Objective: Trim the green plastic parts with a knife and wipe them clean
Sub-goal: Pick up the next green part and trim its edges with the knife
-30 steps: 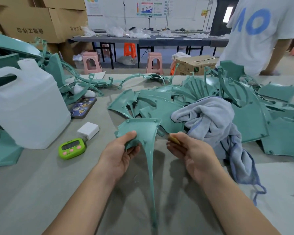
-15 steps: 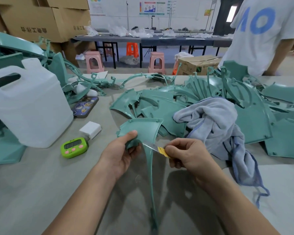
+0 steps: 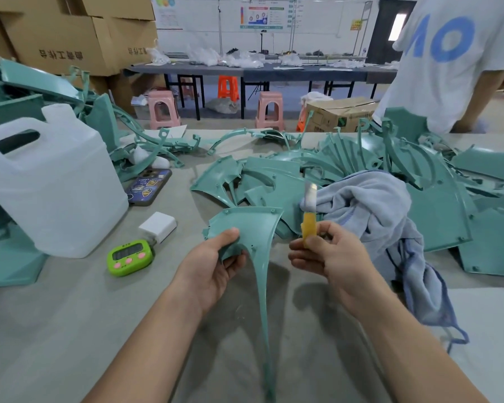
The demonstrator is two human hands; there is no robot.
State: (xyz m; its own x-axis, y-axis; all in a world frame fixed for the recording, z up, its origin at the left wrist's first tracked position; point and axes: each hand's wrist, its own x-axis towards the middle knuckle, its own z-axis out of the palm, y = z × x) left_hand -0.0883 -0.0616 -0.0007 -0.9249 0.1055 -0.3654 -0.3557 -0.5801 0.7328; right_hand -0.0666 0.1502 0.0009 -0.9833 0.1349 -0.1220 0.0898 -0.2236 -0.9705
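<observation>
Your left hand gripped green part; your right hand clasped yellow knife, blade upward. Print on cardboard box unreadable; white shirt showed blue "O".

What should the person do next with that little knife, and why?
Probably bring the yellow knife across to the edge of the green plastic part and start trimming. The left hand holds the part, while the right hand grips the knife with its blade pointing up, clear of the part.
</observation>
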